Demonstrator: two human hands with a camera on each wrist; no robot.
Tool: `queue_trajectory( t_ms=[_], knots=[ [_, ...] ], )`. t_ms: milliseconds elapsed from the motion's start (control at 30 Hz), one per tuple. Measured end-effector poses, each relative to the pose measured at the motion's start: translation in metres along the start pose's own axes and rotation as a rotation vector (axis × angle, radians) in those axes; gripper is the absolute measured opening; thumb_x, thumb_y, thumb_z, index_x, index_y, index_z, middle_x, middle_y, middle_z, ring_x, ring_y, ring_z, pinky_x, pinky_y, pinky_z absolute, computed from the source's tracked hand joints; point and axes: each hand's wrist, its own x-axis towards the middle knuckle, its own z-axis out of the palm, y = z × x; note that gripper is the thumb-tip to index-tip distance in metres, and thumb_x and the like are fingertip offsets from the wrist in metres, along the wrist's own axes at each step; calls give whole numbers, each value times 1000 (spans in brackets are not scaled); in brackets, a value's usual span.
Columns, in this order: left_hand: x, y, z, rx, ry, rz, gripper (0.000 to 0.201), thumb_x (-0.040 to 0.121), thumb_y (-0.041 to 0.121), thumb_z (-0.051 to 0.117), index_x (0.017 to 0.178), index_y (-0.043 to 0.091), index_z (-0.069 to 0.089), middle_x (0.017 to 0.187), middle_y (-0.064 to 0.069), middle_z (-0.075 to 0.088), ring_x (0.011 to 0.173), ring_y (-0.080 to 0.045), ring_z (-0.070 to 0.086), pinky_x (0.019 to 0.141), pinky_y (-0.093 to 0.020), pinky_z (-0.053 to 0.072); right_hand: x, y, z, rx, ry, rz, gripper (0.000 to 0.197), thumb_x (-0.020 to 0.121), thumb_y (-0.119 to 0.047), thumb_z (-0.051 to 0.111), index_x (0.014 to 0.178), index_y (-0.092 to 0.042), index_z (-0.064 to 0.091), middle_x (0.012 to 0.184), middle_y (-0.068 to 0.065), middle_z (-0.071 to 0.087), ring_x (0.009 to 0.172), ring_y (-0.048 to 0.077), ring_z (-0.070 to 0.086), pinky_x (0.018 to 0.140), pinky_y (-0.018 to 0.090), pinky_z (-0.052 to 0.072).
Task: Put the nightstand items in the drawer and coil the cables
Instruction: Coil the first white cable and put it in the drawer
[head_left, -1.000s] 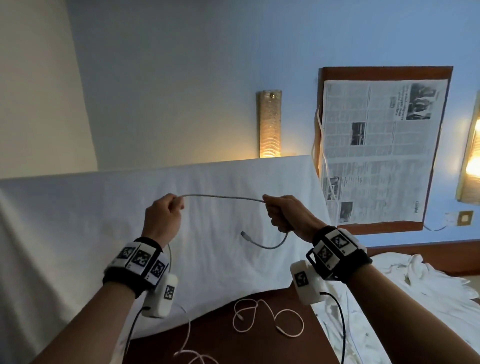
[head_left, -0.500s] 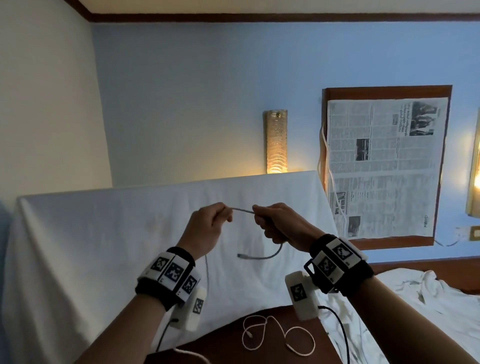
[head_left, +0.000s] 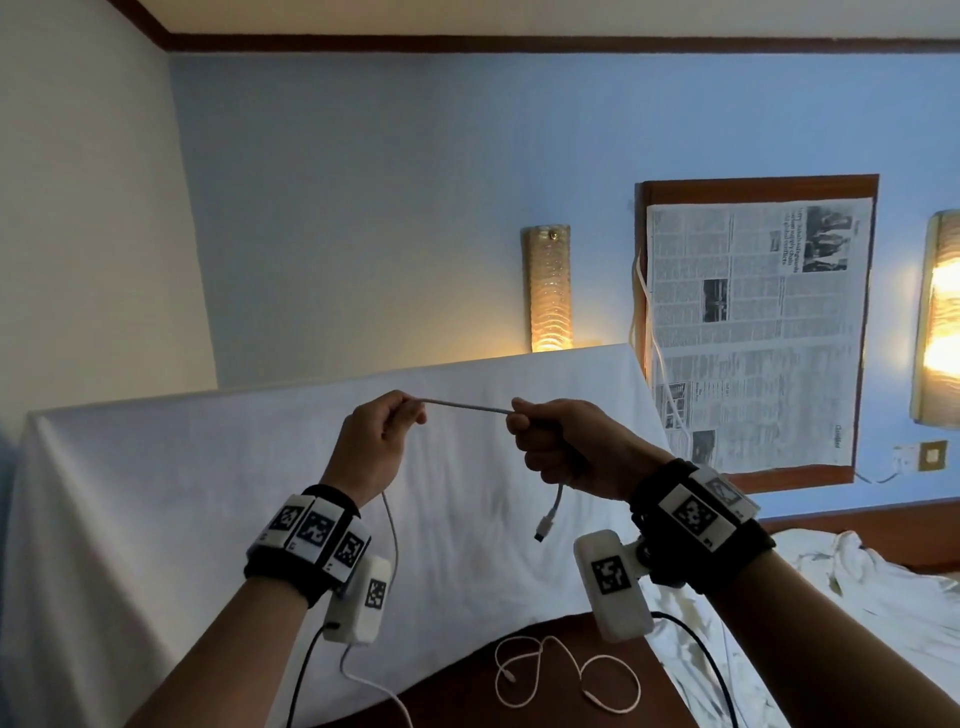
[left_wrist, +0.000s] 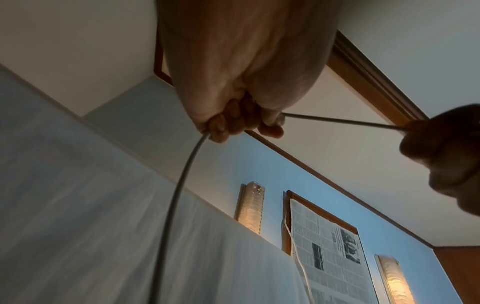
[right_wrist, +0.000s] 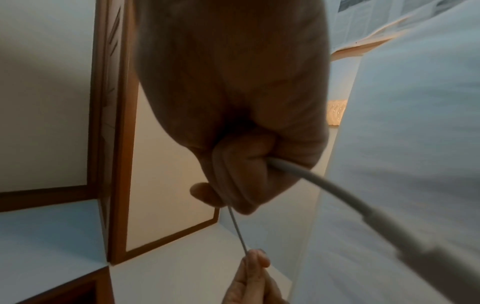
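A thin grey-white cable (head_left: 465, 406) is stretched taut between both raised hands. My left hand (head_left: 382, 441) pinches it with curled fingers; from there the cable (left_wrist: 179, 189) hangs down past the wrist towards the dark wooden nightstand top (head_left: 457, 691). My right hand (head_left: 558, 447) grips the other part in a fist, and the short free end with its plug (head_left: 545, 530) dangles below it. In the right wrist view the cable (right_wrist: 324, 185) runs out of the fist. A second white cable (head_left: 566, 675) lies in loose loops on the nightstand top.
A white sheet (head_left: 182, 493) covers a large upright surface behind the hands. On the blue wall hang a lit lamp (head_left: 550, 291), a newspaper-covered frame (head_left: 753, 332) and another lamp (head_left: 940, 322). Crumpled white bedding (head_left: 857, 582) lies to the right.
The hands first came close together, then spread slightly apart again with the cable taut. The dangling plug end has dropped to hang straight down. The view tilted upward.
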Motion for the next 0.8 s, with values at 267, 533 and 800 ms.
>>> queue_trajectory(
  t_ms=[267,533,800],
  knots=[
    [0,-25,-11,-57,-44,-56,25,99,26,49,82,14,63,36,9,36,33,-7,30,38,-13,26,1,-14,12,226,-74,-108,34,101,-26,35,71,-18,48,47,-10,24,46,8,11,36,17,15],
    [-80,-57,39,-298,-269,-535,30,100,13,43,75,8,57,54,-3,43,41,-13,40,44,-24,36,9,-28,-17,370,47,-338,30,102,-21,35,80,-14,53,48,-9,33,40,5,26,40,17,25],
    [-36,53,21,-106,-786,8,48,97,37,48,52,21,47,51,6,41,50,-11,34,55,-24,32,18,-14,-20,-184,152,-220,31,102,-15,41,94,2,65,88,21,74,80,29,73,72,31,59]
  ],
)
